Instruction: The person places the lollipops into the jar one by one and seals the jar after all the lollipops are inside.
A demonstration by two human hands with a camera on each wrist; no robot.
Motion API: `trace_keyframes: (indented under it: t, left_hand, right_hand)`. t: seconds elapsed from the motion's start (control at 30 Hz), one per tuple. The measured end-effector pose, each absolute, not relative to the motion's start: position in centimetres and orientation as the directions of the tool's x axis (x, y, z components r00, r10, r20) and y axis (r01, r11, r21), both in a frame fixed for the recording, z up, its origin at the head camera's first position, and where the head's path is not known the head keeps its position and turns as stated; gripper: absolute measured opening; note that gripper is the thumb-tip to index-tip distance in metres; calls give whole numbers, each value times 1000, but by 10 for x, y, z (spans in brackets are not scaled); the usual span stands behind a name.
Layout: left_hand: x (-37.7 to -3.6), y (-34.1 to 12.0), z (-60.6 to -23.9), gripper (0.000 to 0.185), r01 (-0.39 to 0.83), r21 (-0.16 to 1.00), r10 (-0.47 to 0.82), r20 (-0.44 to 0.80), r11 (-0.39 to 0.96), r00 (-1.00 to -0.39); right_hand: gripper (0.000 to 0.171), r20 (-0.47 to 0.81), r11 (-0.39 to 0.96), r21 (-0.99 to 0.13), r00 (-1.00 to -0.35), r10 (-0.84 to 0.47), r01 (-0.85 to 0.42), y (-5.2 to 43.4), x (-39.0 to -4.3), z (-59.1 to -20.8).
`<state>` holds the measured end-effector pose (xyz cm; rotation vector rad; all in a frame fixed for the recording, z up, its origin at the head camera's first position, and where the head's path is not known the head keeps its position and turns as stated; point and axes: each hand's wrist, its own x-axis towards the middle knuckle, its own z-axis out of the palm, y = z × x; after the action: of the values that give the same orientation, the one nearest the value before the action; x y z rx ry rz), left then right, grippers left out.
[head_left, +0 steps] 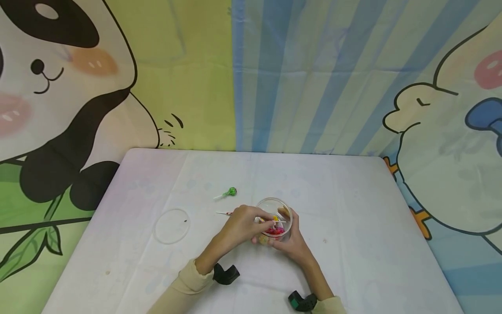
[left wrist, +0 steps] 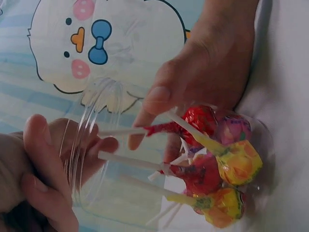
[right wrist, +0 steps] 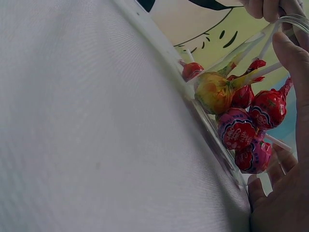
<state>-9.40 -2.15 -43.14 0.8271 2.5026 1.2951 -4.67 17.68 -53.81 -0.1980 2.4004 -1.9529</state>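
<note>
A clear round jar (head_left: 290, 218) with several wrapped lollipops, red, yellow and pink-purple, stands tilted on the white table. Round its side my right hand (head_left: 292, 240) grips it, thumb and fingers on opposite walls. My left hand (head_left: 249, 222) reaches into the jar's mouth, and its fingertips pinch the white stick of a red-wrapped lollipop (left wrist: 200, 124). Other sticks, such as that of a yellow lollipop (left wrist: 239, 162), point toward the mouth. Through the clear wall the wrapped heads (right wrist: 236, 128) show near the bottom.
A green lollipop (head_left: 232, 191) lies on the table (head_left: 353, 209) beyond the hands. Beside the left hand, a red lollipop (head_left: 227, 213) is partly hidden. A clear round lid (head_left: 171, 226) lies to the left. Printed cloth (head_left: 306, 78) hangs behind the table.
</note>
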Motion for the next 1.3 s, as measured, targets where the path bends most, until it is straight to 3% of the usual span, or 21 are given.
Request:
trace_keyframes:
  t: [0.2, 0.3, 0.53, 0.73, 0.97, 1.3]
  left_hand:
    - [-100, -49, -435, 19, 493, 813, 575, 253, 310, -778]
    - [-110, -72, -428, 20, 513, 805, 560, 288, 298, -777]
    - [-130, -114, -427, 21, 511, 636, 425, 299, 579, -854]
    - [-136, -126, -459, 25, 371, 501, 282, 247, 782, -927]
    - [-157, -127, -491, 51, 221, 493, 212, 75, 842, -974]
    - [-175, -116, -501, 18, 228, 543, 205, 103, 808, -973]
  right_hand:
    - [105, 65, 190, -978, -991, -114, -86, 176, -48, -540]
    - [105, 70, 207, -974, -992, -107, -92, 176, -49, -539]
    - [105, 52, 190, -979, -995, -84, -68, 179, -48, -537]
    - [107, 57, 189, -979, -993, -103, -76, 179, -49, -542]
    - [107, 75, 191, -977, -990, -116, -96, 178, -49, -543]
    - [106, 70, 188, -978, -991, -114, -90, 176, -50, -543]
